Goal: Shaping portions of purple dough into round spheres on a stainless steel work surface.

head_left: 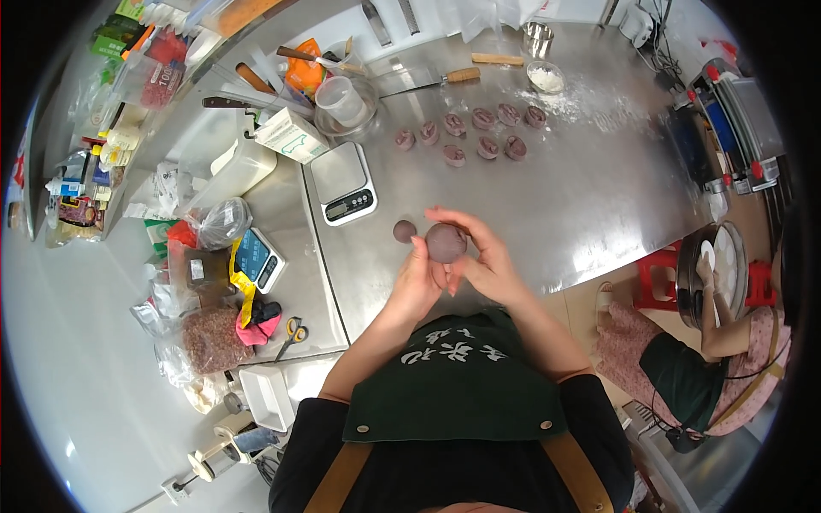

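A round purple dough ball is cupped between my two hands above the steel table, close to my apron. My left hand closes on its lower left side, thumb up against it. Around the right side and top curl the fingers of my right hand. A smaller purple ball rests on the table just left of the held one. Farther out, several cut pieces of purple dough with swirled faces lie in loose rows.
A digital scale stands left of my hands, by a carton. A wooden-handled tool, a bowl of white powder and a metal cup stand at the back. Right, a co-worker's hand reaches over round trays. Scissors lie left.
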`<action>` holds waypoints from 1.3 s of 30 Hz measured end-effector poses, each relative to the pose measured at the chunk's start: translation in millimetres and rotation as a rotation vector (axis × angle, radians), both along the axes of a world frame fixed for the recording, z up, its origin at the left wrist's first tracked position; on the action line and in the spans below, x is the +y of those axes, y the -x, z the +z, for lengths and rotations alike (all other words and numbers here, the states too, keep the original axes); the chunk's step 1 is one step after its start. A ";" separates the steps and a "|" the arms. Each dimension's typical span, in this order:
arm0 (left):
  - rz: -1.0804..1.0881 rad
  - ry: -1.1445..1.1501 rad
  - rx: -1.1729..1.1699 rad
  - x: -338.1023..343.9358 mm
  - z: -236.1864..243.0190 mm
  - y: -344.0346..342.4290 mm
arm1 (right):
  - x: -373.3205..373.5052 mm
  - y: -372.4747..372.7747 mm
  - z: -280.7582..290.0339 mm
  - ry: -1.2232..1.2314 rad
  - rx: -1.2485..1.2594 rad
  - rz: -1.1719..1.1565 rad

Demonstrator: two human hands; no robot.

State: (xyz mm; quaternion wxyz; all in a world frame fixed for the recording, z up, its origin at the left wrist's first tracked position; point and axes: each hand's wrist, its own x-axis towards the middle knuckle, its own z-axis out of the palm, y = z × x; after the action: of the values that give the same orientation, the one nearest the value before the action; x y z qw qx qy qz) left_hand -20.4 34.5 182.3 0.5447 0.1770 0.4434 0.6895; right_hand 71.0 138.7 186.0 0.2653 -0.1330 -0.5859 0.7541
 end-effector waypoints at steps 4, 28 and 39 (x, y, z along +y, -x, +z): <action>-0.311 0.021 -0.140 -13.6 8.3 13.2 | 17.0 5.8 14.5 -0.519 0.067 0.040; -0.056 -0.073 0.213 -22.0 12.2 5.9 | -2.5 8.9 31.0 -0.218 -0.005 -0.070; 0.048 -0.042 0.368 -15.7 8.4 -4.0 | -8.7 22.4 -6.9 -0.313 0.140 0.005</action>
State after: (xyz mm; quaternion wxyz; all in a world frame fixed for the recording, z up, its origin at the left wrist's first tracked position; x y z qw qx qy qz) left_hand -16.4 18.9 190.7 0.4339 0.3008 0.5252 0.6674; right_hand 48.5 130.0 179.1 0.3213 -0.0357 -0.6765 0.6617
